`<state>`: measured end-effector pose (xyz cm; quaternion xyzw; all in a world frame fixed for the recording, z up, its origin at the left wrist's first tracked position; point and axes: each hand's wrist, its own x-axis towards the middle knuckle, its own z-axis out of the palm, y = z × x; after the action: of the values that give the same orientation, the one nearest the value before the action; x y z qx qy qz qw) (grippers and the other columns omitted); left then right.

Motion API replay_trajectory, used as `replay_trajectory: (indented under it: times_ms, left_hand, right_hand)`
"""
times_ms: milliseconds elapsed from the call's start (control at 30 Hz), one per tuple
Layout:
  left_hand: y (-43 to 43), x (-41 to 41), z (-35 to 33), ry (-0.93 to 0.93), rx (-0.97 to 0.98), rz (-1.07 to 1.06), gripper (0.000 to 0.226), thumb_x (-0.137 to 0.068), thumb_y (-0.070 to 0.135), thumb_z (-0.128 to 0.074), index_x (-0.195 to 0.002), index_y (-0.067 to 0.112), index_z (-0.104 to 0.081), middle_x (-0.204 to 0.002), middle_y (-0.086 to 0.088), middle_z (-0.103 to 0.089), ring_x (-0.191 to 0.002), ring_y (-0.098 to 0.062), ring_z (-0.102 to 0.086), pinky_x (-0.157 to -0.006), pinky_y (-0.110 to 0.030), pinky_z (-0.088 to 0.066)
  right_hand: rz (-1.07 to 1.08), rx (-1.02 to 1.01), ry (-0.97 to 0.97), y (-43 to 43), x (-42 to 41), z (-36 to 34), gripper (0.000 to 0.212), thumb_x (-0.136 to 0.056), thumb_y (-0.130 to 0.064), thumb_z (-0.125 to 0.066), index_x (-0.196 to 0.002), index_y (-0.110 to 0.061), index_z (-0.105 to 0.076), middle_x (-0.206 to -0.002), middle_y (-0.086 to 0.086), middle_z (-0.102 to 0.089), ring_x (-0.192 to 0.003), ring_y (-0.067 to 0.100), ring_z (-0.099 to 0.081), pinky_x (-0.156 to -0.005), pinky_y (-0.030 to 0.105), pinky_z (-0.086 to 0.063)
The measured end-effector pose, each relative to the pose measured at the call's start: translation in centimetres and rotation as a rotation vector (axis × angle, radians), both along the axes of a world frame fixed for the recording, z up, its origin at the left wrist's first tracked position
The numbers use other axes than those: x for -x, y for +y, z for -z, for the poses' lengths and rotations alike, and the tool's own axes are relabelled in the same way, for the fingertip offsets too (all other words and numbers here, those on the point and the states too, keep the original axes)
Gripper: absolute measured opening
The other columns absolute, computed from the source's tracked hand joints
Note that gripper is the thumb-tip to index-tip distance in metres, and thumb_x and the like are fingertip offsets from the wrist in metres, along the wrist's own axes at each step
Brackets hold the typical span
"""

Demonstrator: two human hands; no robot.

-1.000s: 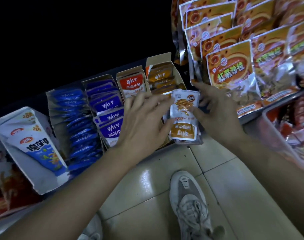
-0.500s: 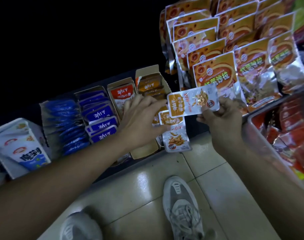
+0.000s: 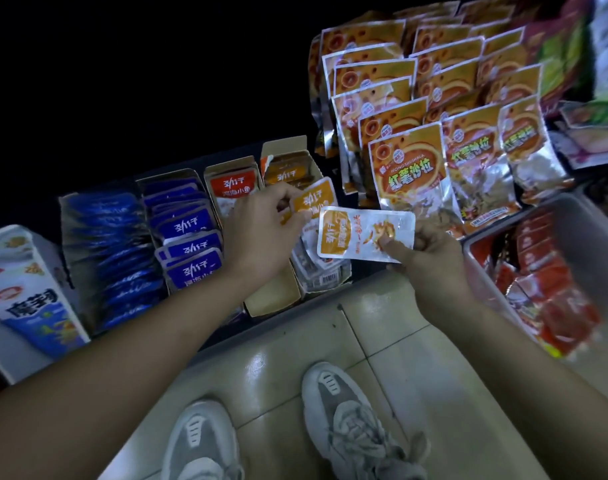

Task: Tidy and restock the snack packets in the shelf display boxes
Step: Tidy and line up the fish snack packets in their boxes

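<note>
Two shoes (image 3: pixel 351 424) stand at the bottom of the frame on the tiled floor (image 3: pixel 392 344), toes to the shelf edge, so the person looks straight down on the low display.

Right of centre, the right hand (image 3: pixel 430 261) pinches a loose packet (image 3: pixel 361 235), thumb on its clear face and fingers behind. The packet is held sideways and clear of the boxes, probably parked there while the other hand makes room for it.

Just left of it, the left hand (image 3: pixel 264 230) has its fingers curled round the top of an orange packet (image 3: pixel 314 199) standing in the orange box (image 3: pixel 283 148). The grip looks meant to tip that packet upright or draw it forward and open a slot. More packets lie slumped at the box's front end, below the loose packet, so the row likely needs straightening before anything goes in.

Further left along the shelf come the red box (image 3: pixel 274 301), its front end bare card, then the purple packets (image 3: pixel 191 247) and the blue packets (image 3: pixel 105 244). These lean back so their labels read from above.

At the right edge a tub (image 3: pixel 538 211) holds red packs (image 3: pixel 545 282) in a loose heap.

Farthest off, in the upper right, big bags (image 3: pixel 410 171) overlap in rows with their fronts out.
</note>
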<state>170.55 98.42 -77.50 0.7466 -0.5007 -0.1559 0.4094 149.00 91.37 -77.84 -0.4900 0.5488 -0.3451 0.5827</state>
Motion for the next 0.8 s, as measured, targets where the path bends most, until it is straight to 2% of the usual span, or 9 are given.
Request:
replay_trajectory:
  times_ms: [100, 200, 267, 333, 400, 500, 633, 733, 800]
  left_hand:
    - [0.6, -0.9, -0.5, 0.123, 0.08, -0.028, 0.013, -0.092, 0.025, -0.072, -0.103, 0.02, -0.071, -0.089, 0.015, -0.066, -0.083, -0.001, -0.064, -0.073, -0.031, -0.059]
    - [1.2, -1.3, -0.5, 0.185, 0.126, -0.074, 0.013, -0.092, 0.022, -0.071, -0.105, 0.023, -0.07, -0.089, 0.018, -0.066, -0.083, 0.003, -0.066, -0.073, -0.021, -0.058]
    - [1.6, -1.2, -0.4, 0.2, 0.129, -0.084, 0.015, -0.092, 0.022, -0.071, -0.106, 0.025, -0.07, -0.091, 0.016, -0.068, -0.085, 0.0, -0.068, -0.074, -0.022, -0.059]
    - [1.8, -1.0, -0.4, 0.225, 0.121, -0.077, 0.015, -0.093, 0.02, -0.07, -0.107, 0.025, -0.07, -0.092, 0.016, -0.069, -0.086, 0.001, -0.068, -0.074, -0.023, -0.06]
    - [1.8, -0.9, -0.5, 0.24, 0.118, -0.052, 0.016, -0.095, 0.02, -0.067, -0.11, 0.025, -0.069, -0.094, 0.015, -0.07, -0.088, 0.002, -0.068, -0.073, -0.022, -0.059]
    - [2.2, -0.6, -0.4, 0.231, 0.097, 0.008, 0.022, -0.097, 0.025, -0.064, -0.118, 0.023, -0.07, -0.103, 0.011, -0.071, -0.095, 0.0, -0.068, -0.076, -0.026, -0.06]
    - [2.5, 0.0, -0.2, 0.098, 0.095, 0.032, 0.03, -0.089, 0.038, -0.073, -0.115, 0.023, -0.073, -0.114, 0.011, -0.068, -0.106, -0.001, -0.063, -0.085, -0.033, -0.057]
    - [2.4, 0.1, -0.4, 0.031, 0.07, 0.064, 0.037, -0.081, 0.027, -0.082, -0.116, 0.021, -0.069, -0.115, 0.01, -0.063, -0.107, -0.004, -0.06, -0.086, -0.031, -0.056]
    - [2.6, -0.1, -0.6, 0.048, 0.044, 0.043, 0.044, -0.082, 0.019, -0.081, -0.123, 0.022, -0.065, -0.112, 0.013, -0.064, -0.101, 0.002, -0.062, -0.081, -0.02, -0.057]
  right_hand:
    - [0.104, 0.103, 0.029, 0.0, 0.1, 0.1, 0.026, -0.085, 0.0, -0.074, -0.109, -0.001, -0.063, -0.098, 0.011, -0.073, -0.091, 0.027, -0.073, -0.058, 0.025, -0.056]
    - [0.106, 0.152, -0.027, 0.4, -0.4, 0.3, 0.041, -0.085, 0.006, -0.07, -0.121, -0.007, -0.056, -0.109, 0.01, -0.068, -0.098, 0.022, -0.071, -0.063, 0.029, -0.059]
    - [0.042, 0.184, -0.018, 1.2, -1.2, 0.9, 0.048, -0.084, 0.007, -0.071, -0.126, -0.012, -0.057, -0.112, 0.006, -0.066, -0.099, 0.016, -0.069, -0.067, 0.03, -0.06]
    - [-0.028, 0.313, 0.125, 1.7, -1.7, 1.6, 0.038, -0.081, 0.001, -0.076, -0.116, -0.01, -0.063, -0.102, -0.002, -0.068, -0.091, 0.008, -0.068, -0.068, 0.026, -0.058]
    - [-0.103, 0.423, 0.288, 1.8, -2.4, 1.8, 0.022, -0.08, -0.011, -0.08, -0.097, -0.012, -0.068, -0.084, -0.009, -0.069, -0.075, 0.001, -0.066, -0.06, 0.018, -0.051]
    - [-0.176, 0.508, 0.451, 1.7, -3.3, 1.9, 0.023, -0.08, -0.029, -0.08, -0.077, -0.011, -0.066, -0.066, -0.004, -0.065, -0.061, 0.009, -0.062, -0.048, 0.02, -0.042]
    - [-0.186, 0.526, 0.401, 1.5, -4.6, 2.3, 0.042, -0.083, -0.031, -0.077, -0.062, -0.002, -0.056, -0.055, 0.011, -0.055, -0.051, 0.024, -0.051, -0.047, 0.032, -0.038]
    - [-0.234, 0.483, 0.358, 1.3, -4.9, 2.9, 0.046, -0.083, -0.039, -0.075, -0.064, 0.0, -0.059, -0.058, 0.016, -0.059, -0.056, 0.032, -0.058, -0.048, 0.041, -0.048]
    - [-0.279, 0.498, 0.371, 1.2, -4.5, 3.3, 0.044, -0.083, -0.039, -0.075, -0.066, -0.001, -0.063, -0.062, 0.015, -0.061, -0.061, 0.032, -0.06, -0.053, 0.045, -0.049]
